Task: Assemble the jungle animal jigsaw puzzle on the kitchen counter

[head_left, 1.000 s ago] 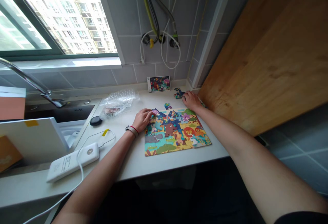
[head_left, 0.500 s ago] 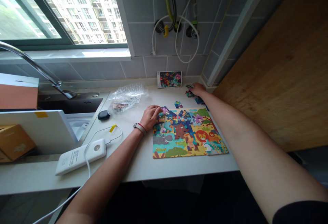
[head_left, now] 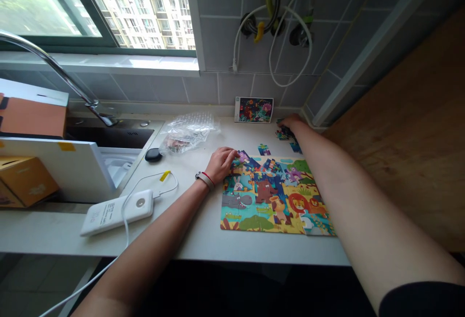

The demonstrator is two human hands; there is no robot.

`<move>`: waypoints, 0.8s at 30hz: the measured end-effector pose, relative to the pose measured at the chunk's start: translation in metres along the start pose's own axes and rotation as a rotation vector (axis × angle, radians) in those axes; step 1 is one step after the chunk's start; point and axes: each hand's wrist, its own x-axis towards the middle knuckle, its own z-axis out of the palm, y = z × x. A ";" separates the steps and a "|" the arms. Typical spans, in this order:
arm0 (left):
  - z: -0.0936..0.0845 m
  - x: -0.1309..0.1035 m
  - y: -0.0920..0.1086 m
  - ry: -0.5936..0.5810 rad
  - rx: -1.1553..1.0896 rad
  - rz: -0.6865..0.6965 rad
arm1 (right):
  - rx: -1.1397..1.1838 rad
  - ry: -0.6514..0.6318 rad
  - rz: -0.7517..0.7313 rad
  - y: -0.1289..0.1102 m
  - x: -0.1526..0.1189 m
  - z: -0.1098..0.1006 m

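Observation:
My left hand (head_left: 221,164) rests at the upper left edge of a jigsaw puzzle (head_left: 250,215) of cartoon animals. Its fingers are closed on a purple and pink puzzle piece (head_left: 244,158) that lies tilted over the board. Other dark blue pieces (head_left: 273,166) lie loosely on the upper part of the board. In the back right corner, my right hand (head_left: 293,122) reaches down with bent fingers onto a small pile of dark loose pieces (head_left: 284,134). Its fingertips appear closed on one piece, partly hidden. A single loose piece (head_left: 264,150) lies just above the board.
A picture card (head_left: 254,110) leans against the wall. Left of the board are a crumpled clear plastic bag (head_left: 192,130), a black oval object (head_left: 153,155) and a white power bank (head_left: 118,213) with its cable. Boxes (head_left: 27,179) stand by the sink and tap (head_left: 87,100).
The camera view has shifted. My right hand stays at the loose pieces in the corner, its fingers slightly moved. My left hand keeps its place at the board's upper left.

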 end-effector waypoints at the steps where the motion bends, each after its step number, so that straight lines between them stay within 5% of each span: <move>1: 0.000 0.000 0.000 0.003 -0.001 -0.001 | -0.028 0.017 0.036 -0.001 0.002 -0.001; 6: -0.001 0.001 0.000 -0.012 0.005 -0.019 | -0.037 0.003 0.051 -0.006 0.007 -0.017; 13: -0.004 0.000 0.003 -0.017 -0.010 -0.040 | -0.261 -0.427 -0.076 -0.003 -0.012 -0.040; 24: -0.004 0.000 0.002 -0.007 -0.042 -0.019 | -0.229 -0.264 -0.110 0.002 -0.065 -0.041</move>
